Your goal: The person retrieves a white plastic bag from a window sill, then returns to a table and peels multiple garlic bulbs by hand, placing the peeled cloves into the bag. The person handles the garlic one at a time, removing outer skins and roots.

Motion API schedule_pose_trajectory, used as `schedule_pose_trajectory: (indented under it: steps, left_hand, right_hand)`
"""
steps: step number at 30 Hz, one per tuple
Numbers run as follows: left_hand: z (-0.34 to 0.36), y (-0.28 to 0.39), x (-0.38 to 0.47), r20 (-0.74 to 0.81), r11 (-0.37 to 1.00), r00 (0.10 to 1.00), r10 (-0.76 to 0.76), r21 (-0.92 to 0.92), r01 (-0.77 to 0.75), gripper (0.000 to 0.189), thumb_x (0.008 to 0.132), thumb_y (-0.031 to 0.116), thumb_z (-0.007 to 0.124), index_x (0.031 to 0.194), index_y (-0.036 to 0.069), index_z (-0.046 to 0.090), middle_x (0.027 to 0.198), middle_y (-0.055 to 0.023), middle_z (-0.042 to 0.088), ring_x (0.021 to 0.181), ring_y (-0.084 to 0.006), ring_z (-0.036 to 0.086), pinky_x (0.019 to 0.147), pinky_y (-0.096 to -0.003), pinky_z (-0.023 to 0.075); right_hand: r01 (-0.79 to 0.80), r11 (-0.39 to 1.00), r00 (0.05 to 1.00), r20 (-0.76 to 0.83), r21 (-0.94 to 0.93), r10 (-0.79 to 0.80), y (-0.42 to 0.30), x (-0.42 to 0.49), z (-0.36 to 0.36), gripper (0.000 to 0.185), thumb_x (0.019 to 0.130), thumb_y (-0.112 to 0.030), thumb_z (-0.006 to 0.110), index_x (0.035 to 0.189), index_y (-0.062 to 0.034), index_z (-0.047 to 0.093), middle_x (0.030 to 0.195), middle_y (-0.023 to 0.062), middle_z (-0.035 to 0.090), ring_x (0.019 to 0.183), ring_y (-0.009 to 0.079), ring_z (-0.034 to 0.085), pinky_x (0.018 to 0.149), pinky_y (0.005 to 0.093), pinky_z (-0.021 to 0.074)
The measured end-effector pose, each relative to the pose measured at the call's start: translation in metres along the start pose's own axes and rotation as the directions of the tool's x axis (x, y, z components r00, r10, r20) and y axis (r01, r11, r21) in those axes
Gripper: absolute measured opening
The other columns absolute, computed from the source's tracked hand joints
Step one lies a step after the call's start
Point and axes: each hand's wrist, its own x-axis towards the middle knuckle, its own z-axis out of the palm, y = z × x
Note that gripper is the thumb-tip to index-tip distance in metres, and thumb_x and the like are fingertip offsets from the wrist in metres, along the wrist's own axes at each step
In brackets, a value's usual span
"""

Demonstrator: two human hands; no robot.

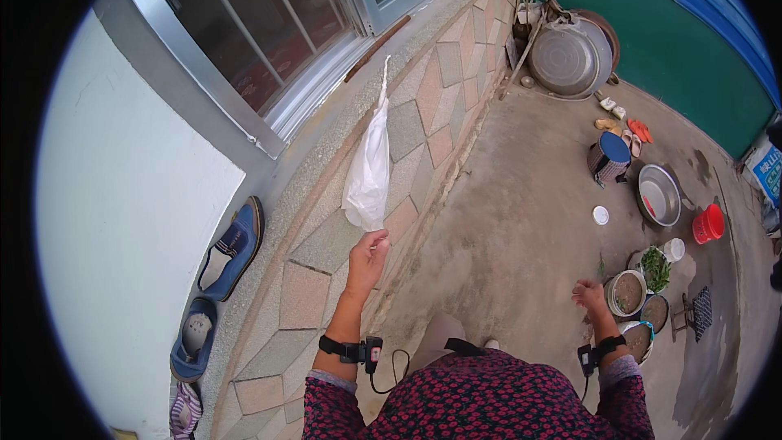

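Note:
My left hand (368, 263) is raised beside the tiled wall, its thumb and fingers pinched at the lower edge of a thin white plastic bag (369, 177). From those fingers the bag stretches away in front of the wall, narrowing to a twisted tip near the window ledge. Whether it touches the ledge, I cannot tell. Off to the right, my right hand (589, 295) hangs over the concrete floor with loosely bent fingers and nothing seen in it. In the picture it lies nearest a soil-filled bucket (627, 293).
Blue shoes (235, 250) stand on the ledge at left, and a wooden stick (377, 49) lies by the window. Right of me are a metal basin (660, 195), a red bucket (708, 224), a blue-topped stool (610, 156) and a small folding stool (693, 313). Large metal pans (565, 61) lean in the far corner.

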Motion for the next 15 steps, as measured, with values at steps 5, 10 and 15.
schedule_pose_trajectory:
  steps: [5, 10, 15]
  left_hand:
    - [0.011, 0.033, 0.137, -0.163, 0.936, 0.948, 0.274, 0.272, -0.224, 0.022, 0.084, 0.018, 0.059, 0.097, 0.001, 0.06, 0.088, -0.0095, 0.062, 0.08, -0.0184, 0.059, 0.071, -0.029, 0.0458]
    - [0.023, 0.045, 0.269, -0.245, 0.765, 0.815, 0.526, 0.556, -0.327, 0.022, 0.076, 0.021, 0.065, 0.091, 0.006, 0.059, 0.082, -0.0068, 0.057, 0.079, -0.0259, 0.053, 0.069, -0.0356, 0.0415]
    - [0.034, 0.051, 0.358, -0.239, 0.567, 0.777, 0.583, 0.804, -0.179, 0.033, 0.069, 0.028, 0.069, 0.093, 0.008, 0.058, 0.088, -0.0047, 0.054, 0.084, -0.0234, 0.051, 0.068, -0.0346, 0.0378]
  right_hand:
    - [0.443, 0.896, 0.864, 0.26, 0.015, -0.431, -0.184, 0.096, 0.102, 0.03, 0.077, -0.013, 0.059, 0.101, 0.0047, 0.056, 0.08, 0.0073, 0.062, 0.067, 0.0128, 0.06, 0.057, 0.0243, 0.0451]
    - [0.626, 0.776, 0.705, 0.481, -0.074, -0.522, -0.284, 0.132, 0.191, 0.025, 0.077, -0.007, 0.063, 0.099, 0.0043, 0.057, 0.078, 0.0048, 0.06, 0.069, 0.0097, 0.055, 0.059, 0.0243, 0.0443]
    - [0.667, 0.741, 0.605, 0.637, -0.078, -0.477, -0.384, 0.158, 0.238, 0.014, 0.08, -0.001, 0.06, 0.094, 0.0018, 0.058, 0.083, 0.002, 0.059, 0.076, 0.0074, 0.054, 0.067, 0.022, 0.0456]
